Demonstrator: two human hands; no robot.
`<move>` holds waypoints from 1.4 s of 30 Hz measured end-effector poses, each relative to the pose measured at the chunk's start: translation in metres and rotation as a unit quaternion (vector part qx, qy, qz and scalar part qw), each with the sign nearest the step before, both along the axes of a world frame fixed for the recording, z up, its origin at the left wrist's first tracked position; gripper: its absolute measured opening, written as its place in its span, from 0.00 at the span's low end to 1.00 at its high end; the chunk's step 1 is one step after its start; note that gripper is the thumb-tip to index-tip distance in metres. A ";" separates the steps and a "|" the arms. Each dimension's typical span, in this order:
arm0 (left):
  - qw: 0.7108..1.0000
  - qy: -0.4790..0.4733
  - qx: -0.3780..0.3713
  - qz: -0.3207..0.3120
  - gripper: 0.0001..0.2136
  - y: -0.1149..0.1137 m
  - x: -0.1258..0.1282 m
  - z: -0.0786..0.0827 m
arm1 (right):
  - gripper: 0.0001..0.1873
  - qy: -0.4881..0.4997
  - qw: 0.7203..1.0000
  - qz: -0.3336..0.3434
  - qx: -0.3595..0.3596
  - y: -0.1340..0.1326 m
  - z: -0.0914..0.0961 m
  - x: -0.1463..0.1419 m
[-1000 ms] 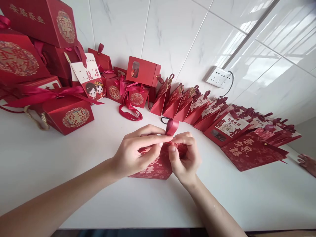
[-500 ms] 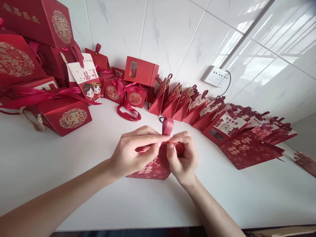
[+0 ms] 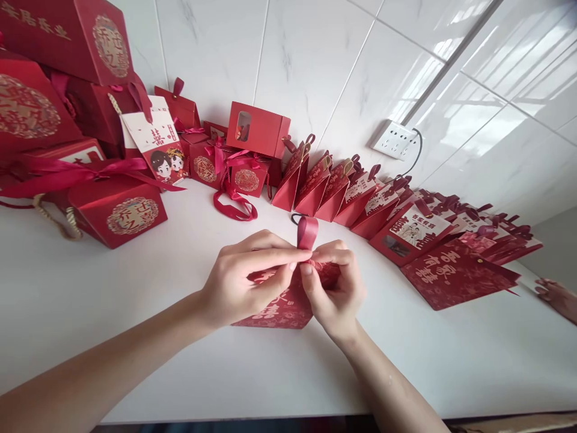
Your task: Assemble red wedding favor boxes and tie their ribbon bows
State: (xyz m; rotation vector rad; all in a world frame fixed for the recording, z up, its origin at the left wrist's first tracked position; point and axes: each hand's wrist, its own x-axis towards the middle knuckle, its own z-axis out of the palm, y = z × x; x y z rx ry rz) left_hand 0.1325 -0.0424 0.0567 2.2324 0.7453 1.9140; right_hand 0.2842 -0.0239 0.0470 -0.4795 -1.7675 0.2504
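A red gift box [image 3: 288, 307] with pale lettering stands on the white table in front of me, partly covered by both hands. My left hand [image 3: 246, 276] pinches the top edge of the box from the left, at the foot of a ribbon loop [image 3: 307, 233] that sticks up. From the right, my right hand [image 3: 336, 285] pinches the same edge, its thumb close to the left fingertips. Exactly what lies between the fingertips is hidden. Just behind the loop is a thin black ring [image 3: 296, 218].
Red boxes with bows [image 3: 130, 216] are stacked at the left. A row of ribbon-looped gift boxes [image 3: 327, 186] runs along the tiled wall to a flat red box [image 3: 455, 273] at right. A power socket [image 3: 394, 139] is on the wall. Another person's hand [image 3: 556, 294] rests at the far right.
The ribbon loop has shifted slightly to the right and stands a little more upright. My fingers have moved only slightly along the box's top edge, and the box stays in place.
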 end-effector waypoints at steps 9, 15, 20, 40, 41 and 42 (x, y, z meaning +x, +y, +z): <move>0.999 -0.011 -0.041 0.005 0.10 -0.004 0.000 0.002 | 0.08 -0.005 1.000 -0.004 0.015 0.000 0.001 0.000; 0.998 -0.015 -0.066 0.009 0.09 -0.004 -0.001 0.001 | 0.09 -0.004 1.000 0.021 0.005 -0.001 0.001 0.000; 0.998 -0.014 -0.056 -0.007 0.11 -0.004 -0.002 0.000 | 0.09 0.001 1.000 0.008 0.010 -0.002 0.001 -0.001; 0.986 -0.065 -0.156 -0.007 0.14 -0.006 0.002 -0.009 | 0.08 -0.001 1.000 0.006 0.005 0.000 0.000 0.001; 0.984 -0.067 -0.164 -0.005 0.14 -0.006 0.002 -0.009 | 0.08 -0.002 1.000 0.007 0.004 -0.001 0.000 0.001; 0.983 -0.069 -0.170 -0.004 0.14 -0.006 0.003 -0.009 | 0.08 -0.002 1.000 0.007 0.003 -0.001 0.000 0.001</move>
